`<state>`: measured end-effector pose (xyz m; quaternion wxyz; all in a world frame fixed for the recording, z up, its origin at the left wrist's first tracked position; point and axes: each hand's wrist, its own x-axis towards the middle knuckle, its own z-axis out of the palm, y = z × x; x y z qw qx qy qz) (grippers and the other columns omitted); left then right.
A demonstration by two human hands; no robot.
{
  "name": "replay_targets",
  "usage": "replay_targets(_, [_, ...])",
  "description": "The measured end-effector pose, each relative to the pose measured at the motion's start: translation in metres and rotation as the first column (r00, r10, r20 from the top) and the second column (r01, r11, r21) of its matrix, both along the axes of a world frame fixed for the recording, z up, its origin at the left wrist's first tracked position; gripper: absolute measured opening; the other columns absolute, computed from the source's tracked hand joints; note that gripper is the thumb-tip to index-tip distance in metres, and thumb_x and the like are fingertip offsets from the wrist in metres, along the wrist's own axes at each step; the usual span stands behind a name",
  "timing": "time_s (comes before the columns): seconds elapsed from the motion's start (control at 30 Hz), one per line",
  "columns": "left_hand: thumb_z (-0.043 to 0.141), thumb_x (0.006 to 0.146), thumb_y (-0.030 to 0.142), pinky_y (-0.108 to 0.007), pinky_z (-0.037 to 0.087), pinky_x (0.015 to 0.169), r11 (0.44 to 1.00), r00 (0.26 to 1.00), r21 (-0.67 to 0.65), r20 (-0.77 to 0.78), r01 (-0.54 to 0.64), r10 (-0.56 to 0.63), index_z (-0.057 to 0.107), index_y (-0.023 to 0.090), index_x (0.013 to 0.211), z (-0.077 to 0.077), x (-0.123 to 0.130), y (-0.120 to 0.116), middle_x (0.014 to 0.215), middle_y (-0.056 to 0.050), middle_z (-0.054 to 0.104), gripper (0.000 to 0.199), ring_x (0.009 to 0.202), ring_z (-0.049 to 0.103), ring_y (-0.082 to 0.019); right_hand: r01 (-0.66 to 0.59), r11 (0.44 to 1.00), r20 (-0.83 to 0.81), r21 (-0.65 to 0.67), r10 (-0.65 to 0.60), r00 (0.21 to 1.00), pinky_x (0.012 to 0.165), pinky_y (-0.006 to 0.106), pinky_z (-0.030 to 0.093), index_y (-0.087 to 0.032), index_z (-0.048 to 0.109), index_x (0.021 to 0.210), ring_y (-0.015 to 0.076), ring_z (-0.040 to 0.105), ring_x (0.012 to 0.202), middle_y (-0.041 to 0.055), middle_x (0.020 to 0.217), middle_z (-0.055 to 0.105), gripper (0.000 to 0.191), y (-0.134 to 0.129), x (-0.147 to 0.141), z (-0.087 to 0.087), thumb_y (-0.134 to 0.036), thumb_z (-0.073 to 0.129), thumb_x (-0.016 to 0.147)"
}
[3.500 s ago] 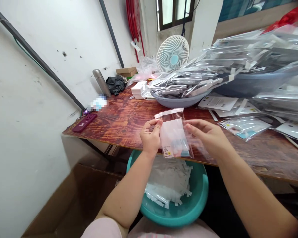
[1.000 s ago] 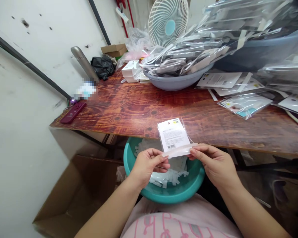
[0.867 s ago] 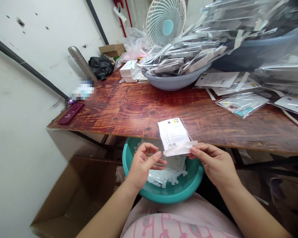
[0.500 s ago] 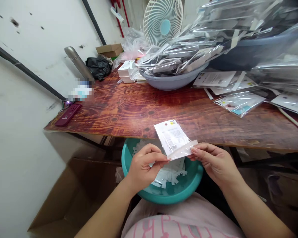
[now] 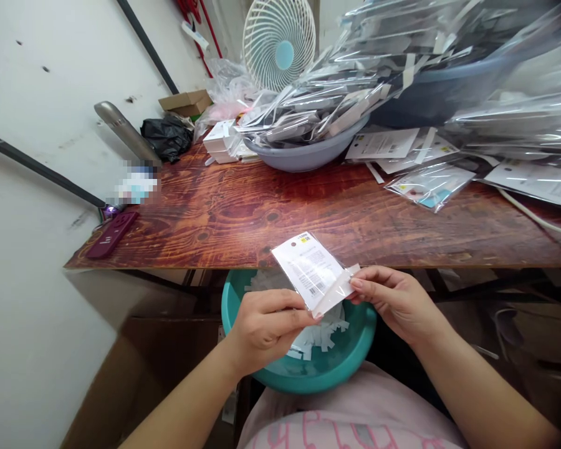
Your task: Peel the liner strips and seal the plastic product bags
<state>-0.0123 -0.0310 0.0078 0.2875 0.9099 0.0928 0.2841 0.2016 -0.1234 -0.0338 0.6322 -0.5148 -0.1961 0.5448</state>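
Observation:
A clear plastic packet with a white printed card (image 5: 308, 265) is held by its flap end, over the table's front edge. My left hand (image 5: 266, 324) pinches the packet's lower left corner. At the right end of the whitish flap, the thumb and fingers of my right hand (image 5: 393, 299) are closed on it. Beneath both hands is a teal basin (image 5: 327, 377) with many white paper strips (image 5: 315, 340) inside.
On the wooden table (image 5: 206, 218) stand a grey-blue basin (image 5: 299, 159) heaped with plastic packets, a fan (image 5: 284, 55), white boxes (image 5: 219, 143) and a black bag (image 5: 168, 136). Loose packets (image 5: 430, 187) lie at the right, a maroon power strip (image 5: 112, 236) at the left.
The view has shifted, so the table things appear further left. The packet is tilted more, with its left flap corner lower, and both hands still grip it.

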Motion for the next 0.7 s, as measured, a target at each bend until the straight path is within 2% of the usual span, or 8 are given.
replay_targets(0.27, [0.064,0.076,0.005,-0.022,0.05,0.064,0.998,0.997,-0.018,0.052,-0.064,0.065,0.068,0.024,0.097,-0.015,-0.003,-0.001,0.082,-0.003,0.067,0.029,0.071,0.063,-0.012,-0.013,1.0,-0.066,0.0,0.013,0.998,0.056,0.019,0.051,-0.019,0.073,0.067,0.0089,0.06,0.06,0.0015,0.073,0.068,0.016,-0.002,0.003,0.002,-0.025,0.083,0.056])
replay_targets(0.4, [0.066,0.076,0.006,-0.021,0.048,0.061,0.99,0.994,0.109,0.066,-0.09,0.083,0.066,0.021,0.097,-0.017,-0.006,-0.001,0.081,-0.002,0.066,0.027,0.069,0.062,-0.011,-0.024,1.0,-0.061,0.006,0.024,0.998,0.056,0.017,0.05,-0.019,0.073,0.066,0.0081,0.06,0.061,0.0012,0.075,0.068,0.016,-0.002,0.002,0.002,-0.024,0.084,0.056])
replay_targets(0.53, [0.067,0.074,0.007,-0.021,0.049,0.066,0.971,0.993,0.21,0.066,-0.113,0.101,0.066,0.02,0.094,-0.013,-0.007,-0.002,0.084,-0.003,0.066,0.024,0.074,0.062,-0.012,-0.049,0.999,-0.06,-0.008,0.048,0.997,0.057,0.018,0.05,-0.019,0.072,0.066,0.0084,0.059,0.062,0.001,0.074,0.067,0.015,-0.003,0.004,0.0,-0.025,0.083,0.058])
replay_targets(0.63, [0.063,0.076,0.006,-0.021,0.047,0.064,0.988,0.997,0.13,0.002,-0.083,0.083,0.068,0.019,0.091,-0.007,-0.005,-0.004,0.084,-0.004,0.065,0.02,0.073,0.062,-0.012,-0.096,0.995,-0.031,0.0,0.096,0.995,0.058,0.019,0.05,-0.02,0.073,0.068,0.0086,0.059,0.063,0.0017,0.077,0.066,0.014,-0.004,0.008,-0.001,-0.026,0.082,0.059])
replay_targets(0.7, [0.062,0.077,0.007,-0.021,0.045,0.061,0.996,0.994,-0.027,-0.065,-0.087,0.085,0.07,0.019,0.086,-0.003,-0.003,-0.005,0.08,-0.003,0.064,0.017,0.07,0.06,-0.011,-0.125,0.992,0.021,0.027,0.125,0.992,0.057,0.019,0.049,-0.02,0.074,0.067,0.0089,0.058,0.065,0.0023,0.081,0.065,0.012,-0.006,0.01,-0.001,-0.025,0.082,0.059])
